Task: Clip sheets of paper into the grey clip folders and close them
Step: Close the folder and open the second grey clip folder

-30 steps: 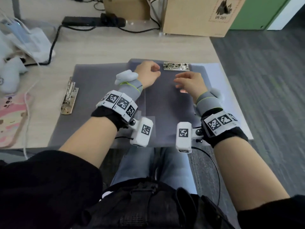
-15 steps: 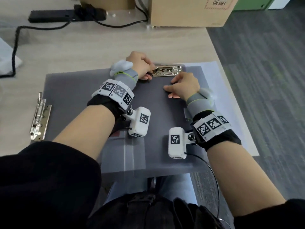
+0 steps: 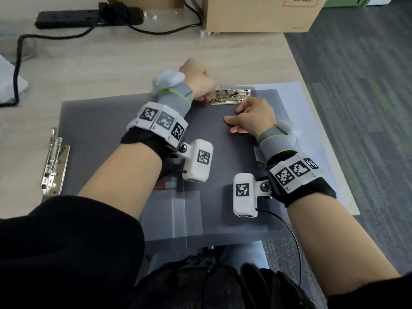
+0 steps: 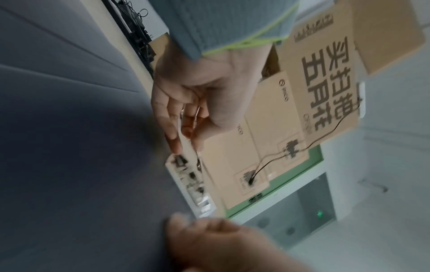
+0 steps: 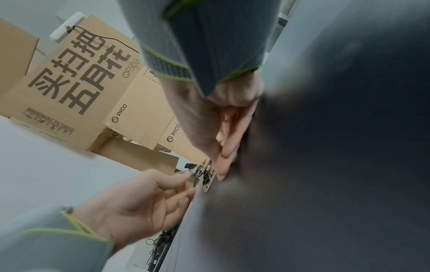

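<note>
Since a second ago both hands have moved up to the metal clip [image 3: 230, 97] at the far edge of the grey clip folder [image 3: 107, 130], which lies closed on the worktop [image 3: 111, 63] over white paper [image 3: 312, 121]. Left hand [image 3: 196, 80] pinches the clip's lever; right hand [image 3: 254, 118] presses loosely curled fingers on the cover just beside it, gripping nothing.

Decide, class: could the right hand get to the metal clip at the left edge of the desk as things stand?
Probably not easily. The right hand presses on the grey folder, and the left forearm lies across the path to the spare clip.
</note>
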`<state>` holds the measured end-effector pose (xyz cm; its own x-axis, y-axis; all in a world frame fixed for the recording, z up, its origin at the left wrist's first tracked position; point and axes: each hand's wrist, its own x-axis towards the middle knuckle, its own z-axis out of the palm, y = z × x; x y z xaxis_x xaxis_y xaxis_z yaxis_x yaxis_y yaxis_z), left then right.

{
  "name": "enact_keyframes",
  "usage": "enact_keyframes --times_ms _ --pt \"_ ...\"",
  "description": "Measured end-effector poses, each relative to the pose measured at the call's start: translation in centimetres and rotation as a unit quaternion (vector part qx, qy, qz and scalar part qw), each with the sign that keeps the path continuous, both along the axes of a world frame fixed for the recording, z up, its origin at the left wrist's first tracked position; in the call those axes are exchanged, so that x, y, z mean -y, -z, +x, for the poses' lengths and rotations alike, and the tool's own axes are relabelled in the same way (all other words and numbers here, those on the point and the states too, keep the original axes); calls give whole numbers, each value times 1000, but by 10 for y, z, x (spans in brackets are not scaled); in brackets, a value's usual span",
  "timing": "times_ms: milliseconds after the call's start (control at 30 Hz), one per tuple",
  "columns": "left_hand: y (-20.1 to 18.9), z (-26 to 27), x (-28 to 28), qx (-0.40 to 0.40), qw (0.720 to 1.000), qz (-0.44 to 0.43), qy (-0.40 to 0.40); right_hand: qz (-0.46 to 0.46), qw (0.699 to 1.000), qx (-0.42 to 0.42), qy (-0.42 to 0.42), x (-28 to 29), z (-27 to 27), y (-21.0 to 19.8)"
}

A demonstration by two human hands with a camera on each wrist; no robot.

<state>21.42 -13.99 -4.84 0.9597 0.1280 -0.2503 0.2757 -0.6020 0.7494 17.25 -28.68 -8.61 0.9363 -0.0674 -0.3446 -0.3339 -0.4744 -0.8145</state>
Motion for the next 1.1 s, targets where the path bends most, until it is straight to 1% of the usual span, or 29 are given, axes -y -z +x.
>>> enact_keyframes --times_ms 67,100,133,167,233,267,333,433,533,633,734,800,900,934,1000,1100 --pt "-13 5 6 20 999 -45 18 12 1000 -4 0 1 0 -2" --pt "-18 5 11 47 997 -57 32 18 1000 -7 0 1 -1 -2" --pt "-21 5 17 74 994 -63 58 22 1000 -9 1 1 -1 -3" --pt "-24 2 23 88 989 -60 101 25 1000 -10 2 2 -2 -4" --pt "-25 -5 31 81 975 -23 207 33 999 -14 2 2 -1 -6" --pt "-24 -10 34 67 967 -19 244 36 999 -16 2 2 -2 -7" --pt "-21 -18 36 44 959 -41 277 45 999 -20 7 1 -4 -8" --pt "-15 -26 29 46 962 -80 258 60 998 -14 13 2 -6 -7" --pt "-15 -33 21 57 967 -84 232 66 998 -4 14 3 -9 -7" --pt "-15 -43 15 69 968 -83 225 70 997 22 17 4 -19 -8" --pt "-12 -58 13 78 974 -77 197 73 994 60 57 9 -37 -11" --pt "-10 -67 11 84 979 -71 170 29 991 96 92 17 -46 -12" --pt "-8 -85 11 81 979 -68 175 -85 982 130 111 35 -64 -15" --pt "-8 -93 11 82 978 -66 180 -116 979 126 111 41 -71 -16" --pt "-6 -107 13 85 978 -58 183 -163 977 90 104 51 -85 -17" --pt "-2 -123 15 82 979 -50 180 -183 978 44 95 57 -98 -15"
